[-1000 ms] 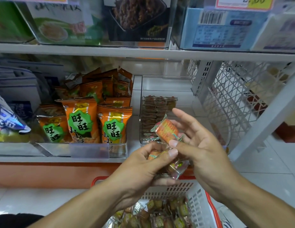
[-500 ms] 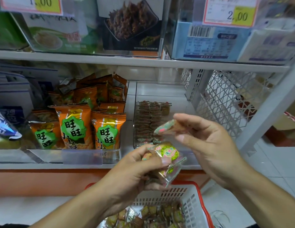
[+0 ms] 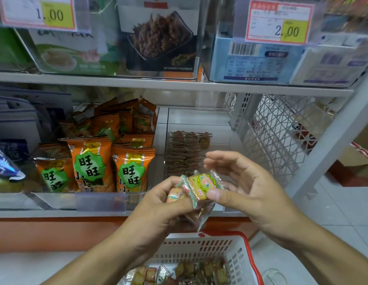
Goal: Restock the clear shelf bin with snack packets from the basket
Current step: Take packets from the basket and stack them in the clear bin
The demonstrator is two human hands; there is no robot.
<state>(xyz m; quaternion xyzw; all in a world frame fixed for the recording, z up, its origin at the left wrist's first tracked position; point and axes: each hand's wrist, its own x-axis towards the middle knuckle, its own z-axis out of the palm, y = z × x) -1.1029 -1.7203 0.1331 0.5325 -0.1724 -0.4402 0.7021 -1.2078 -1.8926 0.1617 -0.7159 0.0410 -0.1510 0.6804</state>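
A bunch of snack packets (image 3: 196, 190) is gripped in the curled left hand (image 3: 158, 204), the top packet being pinched by the right hand (image 3: 247, 188), above the basket (image 3: 199, 246) at 6 o'clock, with the part-filled clear shelf bin (image 3: 199, 120) at 12 o'clock.

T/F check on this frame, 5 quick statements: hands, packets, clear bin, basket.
1. The left hand grips several snack packets. True.
2. The right hand is nowhere near the packets. False: its thumb sits on the top packet.
3. The clear shelf bin holds nothing. False: rows of packets fill its front part.
4. The basket below holds more packets. True.
5. The orange bags lie right of the clear bin. False: they are left of it.
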